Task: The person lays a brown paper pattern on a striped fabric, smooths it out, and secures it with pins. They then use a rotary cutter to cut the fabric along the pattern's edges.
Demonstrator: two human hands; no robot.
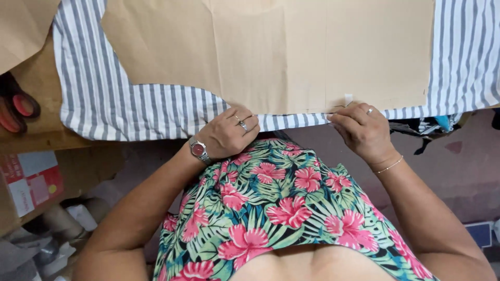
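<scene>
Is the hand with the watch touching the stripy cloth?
Touching. In the head view, the left hand rests its curled fingers on the near edge of the striped fabric, just below the brown paper pattern, with no gap between them.

Scissors (15, 106) well left of hands.

**Stripes, tan paper and pink blooms**

The cloth (130, 112) on the table carries grey and white stripes. The paper pattern (271, 52) lying over it is plain tan, and so is a second paper sheet (21, 26) at the far left. The scissors (15, 106) show red handles. The person's dress (276, 208) is printed with pink flowers on green and dark teal leaves. The wristwatch (198, 150) has a silver band and a dark red face. The box (31, 182) below the table is red and white.
</scene>
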